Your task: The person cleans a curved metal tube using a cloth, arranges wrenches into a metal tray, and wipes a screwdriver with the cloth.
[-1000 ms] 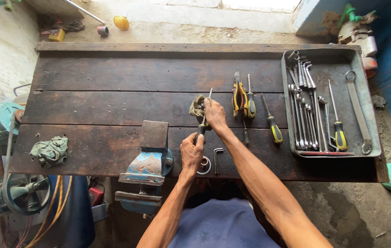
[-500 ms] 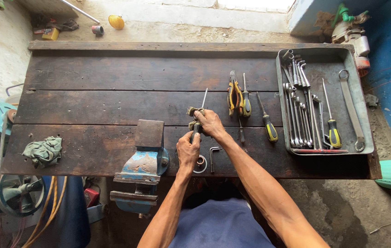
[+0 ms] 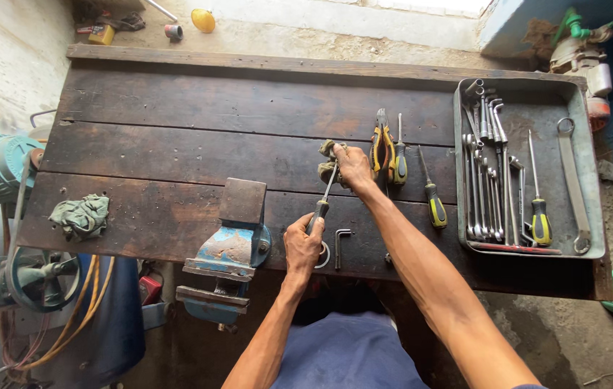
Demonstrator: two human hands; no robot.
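A dark plank desk [image 3: 177, 137] stands on a dusty concrete floor, with a blue vise [image 3: 231, 248] bolted at its near edge. The left hand [image 3: 301, 245] has its fingers closed around the dark handle of a screwdriver [image 3: 323, 200], whose shaft slants up and away toward the right hand [image 3: 354, 167]. The fingers of that hand are pinched around a small dirty rag [image 3: 329, 160], pressed against the far end of the shaft above the middle of the desk. Just right of the left hand lie a metal ring [image 3: 324, 256] and a bent hex key [image 3: 340, 243]. Beyond the right hand lie orange-handled pliers [image 3: 379, 148] and two more screwdrivers [image 3: 432, 198]. A grey metal tray [image 3: 587, 101] at the right end holds wrenches [image 3: 483, 173] and another yellow-handled screwdriver [image 3: 539, 209]. A crumpled green cloth [image 3: 81, 216] rests near the left edge.
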